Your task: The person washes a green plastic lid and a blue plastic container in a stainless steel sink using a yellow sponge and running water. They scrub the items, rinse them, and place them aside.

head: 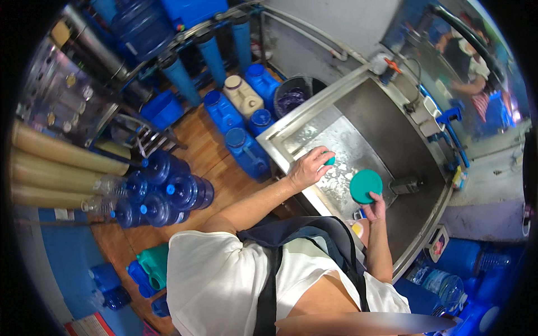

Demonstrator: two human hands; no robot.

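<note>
My left hand (309, 169) is over the near-left side of a stainless-steel sink (388, 126), its fingers closed around a small green cap (330, 158). The hand covers part of the cap. My right hand (374, 208) grips a larger round green lid (365, 185) by its lower edge, thumb on top. The lid's flat face is turned up, to the right of the small cap. Wet patches shine on the sink floor (336, 143) beneath both hands. A bottle (404, 186) lies against the sink's right wall, beyond my right hand.
Blue jugs (248, 153) and a cream jug (243, 95) stand left of the sink beside a dark bucket (300, 94). Round water bottles (185, 191) crowd the wooden-look floor. A faucet (388, 69) and a blue-handled tool (456, 134) are at the back rim.
</note>
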